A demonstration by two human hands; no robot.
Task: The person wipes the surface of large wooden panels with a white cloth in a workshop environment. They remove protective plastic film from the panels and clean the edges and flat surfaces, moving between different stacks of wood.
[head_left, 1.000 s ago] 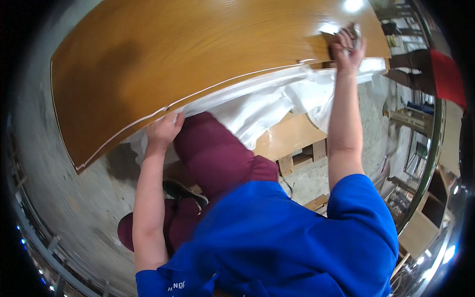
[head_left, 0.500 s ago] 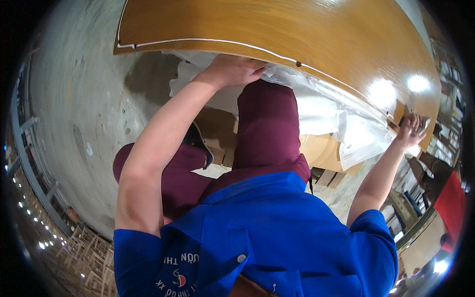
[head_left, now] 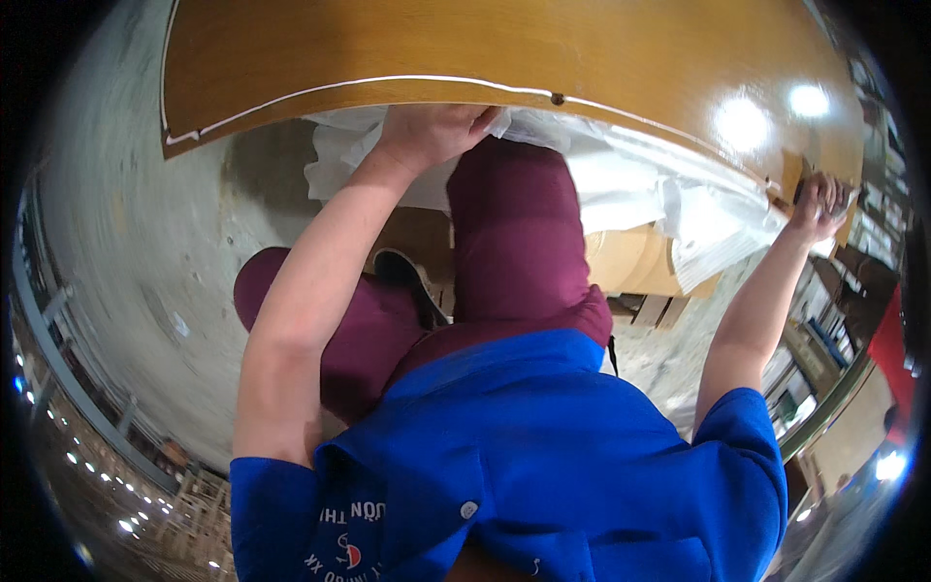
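A glossy brown wooden panel [head_left: 407,44] spans the top of the view, with a thin white line running along its near edge. My left hand [head_left: 427,136] is at that edge, left of middle, its fingers hidden beneath the panel and its thumb beside crumpled white wrapping sheet [head_left: 611,184]. Toward the panel's right end, my right hand [head_left: 821,206] is closed round a small greyish piece against the surface; its kind is too small to tell. The wrapping hangs under the panel, between the two hands.
My bent knee [head_left: 514,233] in maroon trousers is right under the panel edge. Brown cardboard [head_left: 630,262] and wooden slats [head_left: 659,311] lie below the wrapping on the grey floor [head_left: 145,262]. Metal rails [head_left: 58,320] curve along the left; stacked goods and something red [head_left: 887,339] are at right.
The panel's left corner now appears farther left and lower. My left hand has shifted slightly left and up under the edge; my right hand is slightly farther right, still closed round the greyish piece.
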